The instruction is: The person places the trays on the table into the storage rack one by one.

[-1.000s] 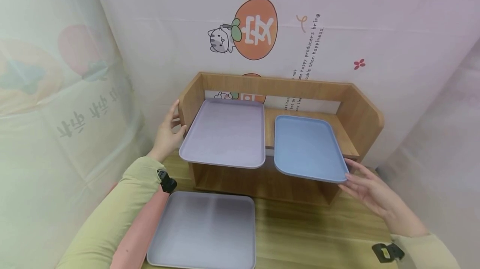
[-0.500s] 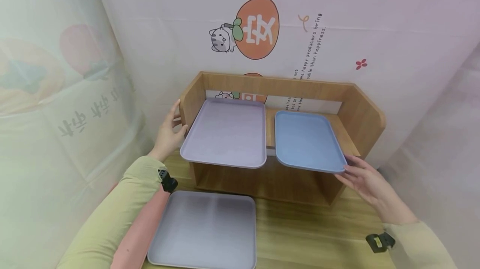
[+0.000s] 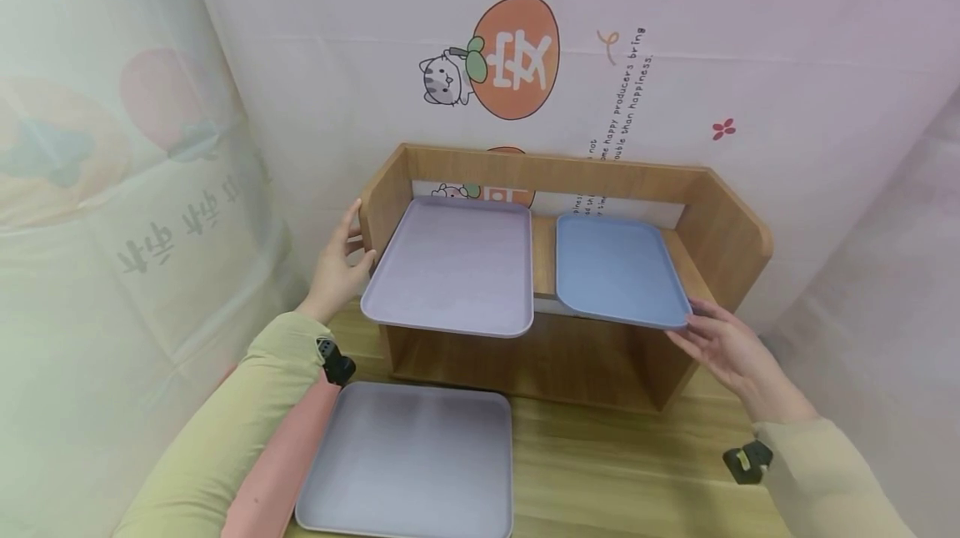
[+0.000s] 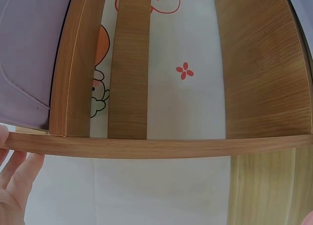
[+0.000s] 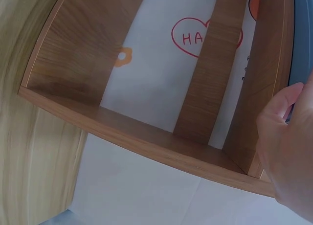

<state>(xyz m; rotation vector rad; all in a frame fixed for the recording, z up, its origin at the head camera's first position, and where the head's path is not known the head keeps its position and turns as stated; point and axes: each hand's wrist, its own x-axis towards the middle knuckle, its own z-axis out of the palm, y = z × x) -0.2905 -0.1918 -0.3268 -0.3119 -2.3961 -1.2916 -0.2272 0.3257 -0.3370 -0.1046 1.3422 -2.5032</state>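
A wooden two-tier shelf (image 3: 723,229) stands on the table, with a lilac tray (image 3: 453,267) on the left of its upper board, front end overhanging. My left hand (image 3: 335,271) grips the shelf's left side panel; in the left wrist view its fingers (image 4: 24,173) lie along the panel's edge. To the right of the lilac tray is a blue tray (image 3: 621,271), its front end past the board's edge. My right hand (image 3: 731,350) pinches that tray at its front right corner. In the right wrist view the back of this hand (image 5: 291,146) hides the fingertips.
A greyish tray (image 3: 412,463) lies on the wood-grain table (image 3: 600,471) in front of the shelf. Beside it, partly under the left sleeve, is a pink flat item (image 3: 281,463). A printed curtain (image 3: 337,62) hangs behind and at both sides. The shelf's lower compartment (image 3: 525,363) opens forward.
My right hand has moved the blue tray back, deeper onto the upper board, and slightly to the right at its far end. The left hand and lilac tray stay in place.
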